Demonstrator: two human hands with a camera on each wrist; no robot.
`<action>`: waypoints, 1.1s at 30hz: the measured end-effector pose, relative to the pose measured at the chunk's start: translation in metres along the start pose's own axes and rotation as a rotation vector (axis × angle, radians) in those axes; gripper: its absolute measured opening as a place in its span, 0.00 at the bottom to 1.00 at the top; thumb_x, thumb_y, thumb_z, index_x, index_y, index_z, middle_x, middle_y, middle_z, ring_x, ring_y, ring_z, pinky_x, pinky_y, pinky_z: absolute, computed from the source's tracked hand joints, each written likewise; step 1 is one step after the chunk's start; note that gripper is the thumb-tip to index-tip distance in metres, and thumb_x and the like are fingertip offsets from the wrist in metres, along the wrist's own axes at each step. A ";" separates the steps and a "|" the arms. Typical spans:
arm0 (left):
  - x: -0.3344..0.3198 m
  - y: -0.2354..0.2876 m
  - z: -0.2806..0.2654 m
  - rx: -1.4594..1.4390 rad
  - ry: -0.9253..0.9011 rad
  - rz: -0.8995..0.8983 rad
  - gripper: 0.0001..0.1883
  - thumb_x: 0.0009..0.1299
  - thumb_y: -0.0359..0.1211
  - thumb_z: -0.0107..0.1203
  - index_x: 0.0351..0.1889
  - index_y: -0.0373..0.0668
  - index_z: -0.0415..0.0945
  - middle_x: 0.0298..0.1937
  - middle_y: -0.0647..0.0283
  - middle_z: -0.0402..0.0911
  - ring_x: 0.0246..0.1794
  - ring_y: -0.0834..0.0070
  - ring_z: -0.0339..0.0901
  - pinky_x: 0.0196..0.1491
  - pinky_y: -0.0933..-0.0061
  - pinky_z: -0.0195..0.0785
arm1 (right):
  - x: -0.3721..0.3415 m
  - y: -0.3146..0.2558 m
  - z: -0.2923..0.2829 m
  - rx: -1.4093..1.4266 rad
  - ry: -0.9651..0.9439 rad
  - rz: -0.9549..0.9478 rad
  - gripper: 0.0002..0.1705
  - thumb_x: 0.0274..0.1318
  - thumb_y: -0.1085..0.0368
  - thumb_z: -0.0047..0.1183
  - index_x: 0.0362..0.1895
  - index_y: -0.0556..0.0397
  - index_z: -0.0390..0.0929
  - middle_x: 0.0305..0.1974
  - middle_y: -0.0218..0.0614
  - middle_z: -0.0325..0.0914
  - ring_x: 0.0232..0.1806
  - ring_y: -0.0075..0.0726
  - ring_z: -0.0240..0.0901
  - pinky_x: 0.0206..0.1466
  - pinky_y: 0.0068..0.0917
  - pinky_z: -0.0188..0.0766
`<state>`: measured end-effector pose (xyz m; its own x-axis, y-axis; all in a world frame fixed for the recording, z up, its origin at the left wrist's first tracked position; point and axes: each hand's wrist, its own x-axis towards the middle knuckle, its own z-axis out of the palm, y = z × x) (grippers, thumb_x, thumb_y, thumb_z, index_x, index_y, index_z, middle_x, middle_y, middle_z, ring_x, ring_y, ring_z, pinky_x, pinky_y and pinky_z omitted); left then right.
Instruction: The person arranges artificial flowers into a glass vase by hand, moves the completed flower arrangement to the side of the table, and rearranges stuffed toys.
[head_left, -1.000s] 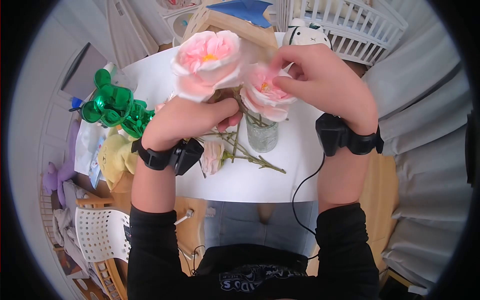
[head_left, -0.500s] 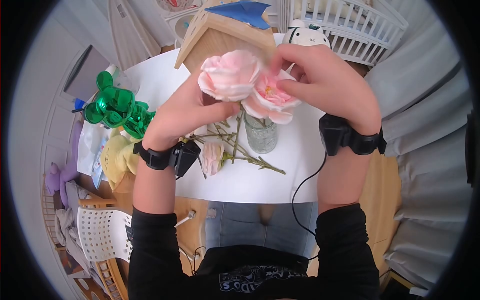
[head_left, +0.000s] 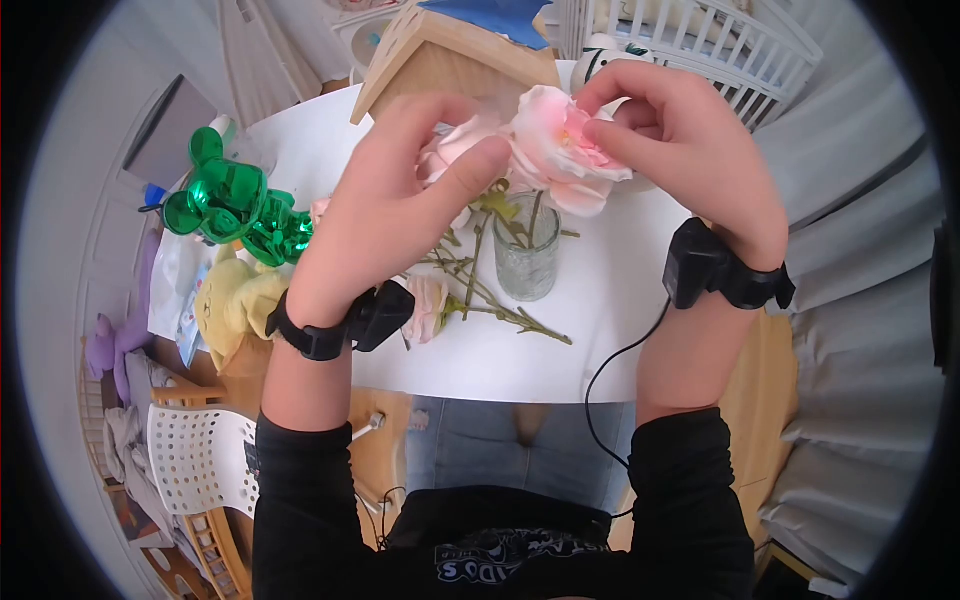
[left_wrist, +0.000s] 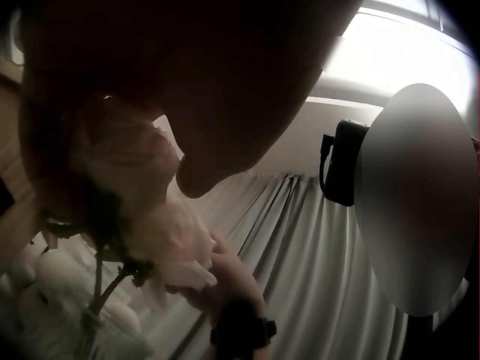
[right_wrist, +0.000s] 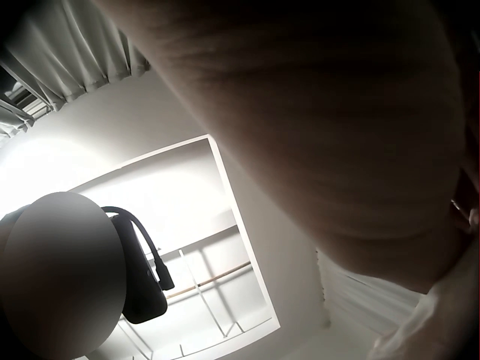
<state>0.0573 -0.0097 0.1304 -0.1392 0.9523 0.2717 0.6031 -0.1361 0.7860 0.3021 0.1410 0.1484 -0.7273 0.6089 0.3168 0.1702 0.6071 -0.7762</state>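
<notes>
roses (head_left: 562, 158) — pale pink | bear figure (head_left: 228, 192) — shiny green | tabletop (head_left: 470, 375) white

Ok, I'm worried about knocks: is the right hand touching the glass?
Apart: the head view shows the right hand up at a pink rose, with white tabletop visible between hand and glass.

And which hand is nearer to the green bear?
Left. In the head view, the left hand, at the left rose, is just right of the green bear; the right hand is farther right, at the right rose.
</notes>
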 end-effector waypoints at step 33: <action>-0.021 -0.144 0.003 -0.889 -0.261 -0.137 0.19 0.86 0.36 0.56 0.68 0.34 0.80 0.60 0.62 0.86 0.59 0.74 0.83 0.65 0.69 0.75 | 0.004 0.002 0.022 -0.290 0.038 -0.191 0.11 0.75 0.64 0.54 0.51 0.57 0.83 0.32 0.43 0.84 0.34 0.47 0.84 0.42 0.37 0.78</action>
<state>-0.0244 -0.0089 0.0102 0.0814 0.9920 0.0969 -0.2423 -0.0746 0.9673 0.2848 0.1340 0.1361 -0.7397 0.4855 0.4660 0.2193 0.8286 -0.5151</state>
